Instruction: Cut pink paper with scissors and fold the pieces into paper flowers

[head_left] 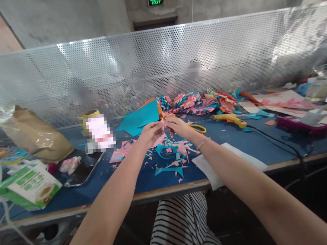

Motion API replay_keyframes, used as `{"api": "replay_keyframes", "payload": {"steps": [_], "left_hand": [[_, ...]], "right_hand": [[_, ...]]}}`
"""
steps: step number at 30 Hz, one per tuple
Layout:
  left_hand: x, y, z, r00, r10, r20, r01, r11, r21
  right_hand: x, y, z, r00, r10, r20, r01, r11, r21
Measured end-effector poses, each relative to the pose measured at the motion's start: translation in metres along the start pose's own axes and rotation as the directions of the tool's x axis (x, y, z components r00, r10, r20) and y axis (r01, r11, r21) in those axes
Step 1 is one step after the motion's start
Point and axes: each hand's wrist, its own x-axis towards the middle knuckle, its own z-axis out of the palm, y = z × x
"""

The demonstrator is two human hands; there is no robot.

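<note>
Between my fingertips is a small pink paper piece [163,124], pointed at the top. My left hand [150,133] pinches it from the left, and my right hand [177,126] closes on its other side. Below them lies a heap of pink and blue paper scraps [176,150]. Just right of my right hand show the yellow handles of scissors [199,128]; their blades are hidden. Behind my left hand is a large blue paper sheet [140,116]. Bunched paper flowers [188,101] in pink, blue and red sit beyond my hands.
A yellow glue gun [230,120] with a black cord lies to the right, before a purple tool [303,125]. Left are a phone [85,169], a green and white packet [29,186] and a brown bag [37,135]. A perforated metal screen [159,63] stands behind the table.
</note>
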Motion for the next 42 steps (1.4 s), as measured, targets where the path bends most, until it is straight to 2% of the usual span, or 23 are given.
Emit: {"api": "replay_keyframes", "payload": {"steps": [6, 10, 14, 19, 23, 26, 33, 37, 42], "left_hand": [[-0.0009, 0.0012, -0.0002, 1.0, 0.011, 0.009, -0.011, 1.0, -0.005], [-0.0011, 0.0018, -0.0005, 1.0, 0.028, 0.006, -0.028, 1.0, 0.005], [0.0002, 0.0012, -0.0013, 0.998, 0.055, 0.026, -0.056, 0.998, 0.042], [0.0021, -0.0002, -0.0027, 0.994, 0.108, 0.01, -0.108, 0.992, 0.068], [0.0019, -0.0007, -0.0032, 0.992, 0.125, -0.023, -0.123, 0.989, 0.085], [0.0002, -0.0003, -0.0021, 0.994, 0.113, -0.006, -0.112, 0.991, 0.067], [-0.0031, 0.0036, 0.0027, 0.998, 0.069, -0.007, -0.069, 0.997, 0.039], [-0.0035, 0.0056, 0.0042, 0.996, 0.086, -0.01, -0.086, 0.996, -0.008], [-0.003, 0.0046, 0.0044, 0.996, 0.084, -0.032, -0.085, 0.996, -0.007]], "right_hand": [[-0.0011, -0.0034, 0.0009, 1.0, 0.026, -0.008, -0.026, 0.998, -0.056], [-0.0002, -0.0028, 0.0008, 0.996, 0.059, -0.072, -0.068, 0.99, -0.124], [0.0008, -0.0023, -0.0001, 0.988, 0.03, -0.154, -0.058, 0.981, -0.185], [0.0012, -0.0033, -0.0002, 0.98, 0.022, -0.198, -0.057, 0.983, -0.173], [0.0013, -0.0004, 0.0, 0.99, 0.055, -0.13, -0.065, 0.995, -0.076], [0.0011, 0.0018, 0.0001, 0.995, 0.066, -0.068, -0.068, 0.997, -0.025], [0.0016, 0.0038, 0.0012, 0.997, 0.054, -0.051, -0.05, 0.996, 0.069], [0.0011, 0.0023, 0.0004, 0.998, 0.049, -0.049, -0.047, 0.998, 0.044], [0.0008, 0.0006, 0.0002, 0.997, 0.05, -0.062, -0.055, 0.994, -0.091]]}}
